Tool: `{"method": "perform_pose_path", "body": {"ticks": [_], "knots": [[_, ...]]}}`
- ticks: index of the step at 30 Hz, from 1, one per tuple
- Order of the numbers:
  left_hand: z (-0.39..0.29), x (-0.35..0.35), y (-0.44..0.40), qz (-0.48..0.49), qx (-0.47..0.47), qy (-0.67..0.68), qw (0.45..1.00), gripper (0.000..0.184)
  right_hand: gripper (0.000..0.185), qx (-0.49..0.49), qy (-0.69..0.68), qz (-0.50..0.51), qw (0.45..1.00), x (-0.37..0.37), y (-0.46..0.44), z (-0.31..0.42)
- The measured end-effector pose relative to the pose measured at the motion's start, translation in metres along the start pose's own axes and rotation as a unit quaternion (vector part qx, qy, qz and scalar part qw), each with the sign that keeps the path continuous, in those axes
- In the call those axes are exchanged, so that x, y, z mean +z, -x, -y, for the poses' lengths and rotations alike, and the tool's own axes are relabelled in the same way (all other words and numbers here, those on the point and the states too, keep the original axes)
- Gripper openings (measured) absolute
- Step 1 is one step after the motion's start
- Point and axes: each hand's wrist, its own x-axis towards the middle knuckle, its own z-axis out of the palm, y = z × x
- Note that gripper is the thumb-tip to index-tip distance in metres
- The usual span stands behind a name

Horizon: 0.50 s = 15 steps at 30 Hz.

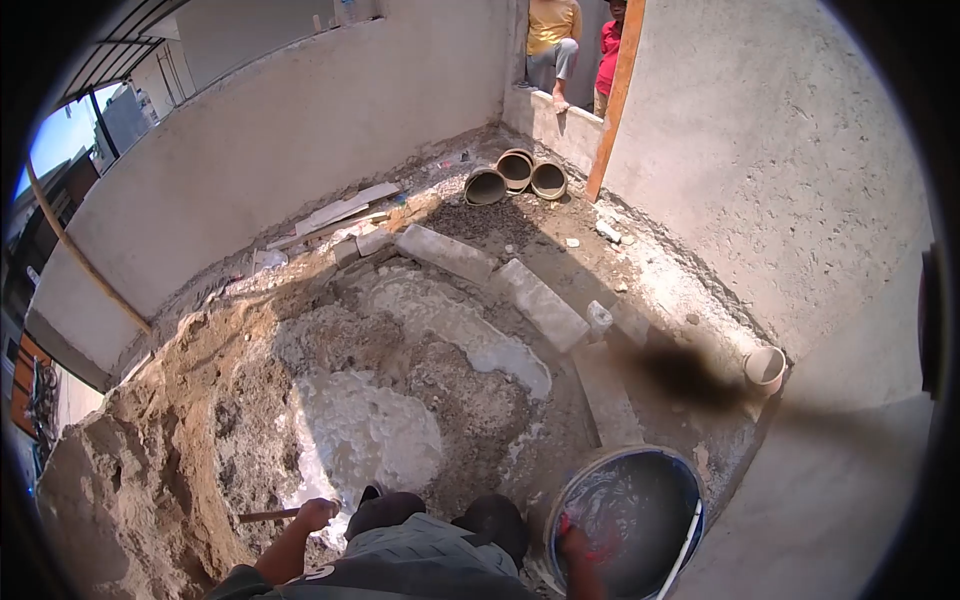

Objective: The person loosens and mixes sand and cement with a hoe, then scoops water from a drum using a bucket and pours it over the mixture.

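My left hand (318, 513) is closed around a wooden handle (268, 516); the tool's working end cannot be made out. Below it lies a patch of wet grey mortar (370, 430) in a heap of sand and gravel (460, 395). My right hand (575, 545) reaches over the near rim of a large round drum (545, 520) of grey water (640, 510). Its fingers grip a red object (603, 552), partly in the water and blurred, so its kind is unclear. A white pipe (682, 550) leans inside the drum's right side.
Concrete blocks (542, 303) edge the mix on the far side. Several clay-coloured pipes (515, 172) lie in the far corner, and a small bucket (765, 368) stands by the right wall (760, 150). Two people (553, 40) are at the opening, beside a wooden post (613, 105).
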Motion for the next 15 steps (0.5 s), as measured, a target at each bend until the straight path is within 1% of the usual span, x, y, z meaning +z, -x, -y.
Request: {"method": "perform_pose_path", "body": {"ticks": [1,2,3,4,5,6,7,8,9,10,11,12,13,14,15], "knots": [[0.012,-0.002,-0.006,0.01,0.071,-0.041,0.997,0.012,0.035,-0.015,-0.045,-0.021,0.999,-0.012,0.014,-0.003],[-0.013,-0.018,0.006,0.01,0.058,-0.08,0.995,0.014,0.034,-0.04,-0.086,-0.034,0.995,-0.033,0.024,0.011],[0.04,-0.006,-0.028,-0.013,0.251,-0.274,0.929,0.018,0.034,-0.061,-0.09,-0.041,0.993,-0.063,0.036,0.044],[0.019,-0.018,-0.022,0.004,-0.05,0.005,0.999,0.023,0.034,-0.046,-0.105,-0.068,0.991,-0.088,0.067,0.051],[-0.005,-0.034,-0.018,0.028,-0.1,0.042,0.994,0.031,0.034,-0.012,-0.085,-0.109,0.99,-0.1,0.117,0.026],[0.001,-0.038,-0.025,0.027,-0.154,0.083,0.984,0.036,0.034,-0.013,-0.065,-0.136,0.989,-0.106,0.145,0.026],[0.017,-0.044,-0.021,-0.005,-0.11,0.063,0.992,0.038,0.033,-0.063,-0.054,-0.163,0.983,-0.109,0.121,0.061],[0.023,-0.045,-0.031,-0.023,-0.047,0.034,0.998,0.04,0.033,-0.094,-0.046,-0.202,0.974,-0.116,0.107,0.083],[0.048,-0.037,-0.05,-0.005,-0.044,0.029,0.999,0.041,0.033,-0.09,-0.027,-0.251,0.963,-0.132,0.12,0.078],[0.049,-0.044,-0.052,0.013,-0.042,0.022,0.999,0.042,0.034,-0.036,-0.008,-0.249,0.968,-0.144,0.138,0.068],[0.049,-0.052,-0.054,0.032,-0.059,-0.006,0.998,0.039,0.034,-0.004,-0.001,-0.243,0.97,-0.147,0.136,0.07],[0.066,-0.054,-0.051,0.022,-0.015,-0.036,0.999,0.035,0.034,0.025,0.01,-0.228,0.973,-0.149,0.138,0.077],[0.084,-0.055,-0.051,0.01,0.028,-0.066,0.997,0.031,0.034,0.012,0.026,-0.216,0.976,-0.158,0.148,0.081],[0.104,-0.049,-0.067,0.0,0.072,-0.14,0.988,0.028,0.035,0.002,0.039,-0.212,0.976,-0.174,0.157,0.088],[0.087,-0.069,-0.05,0.008,0.027,-0.02,0.999,0.027,0.035,-0.005,0.053,-0.214,0.975,-0.193,0.167,0.098]]}}
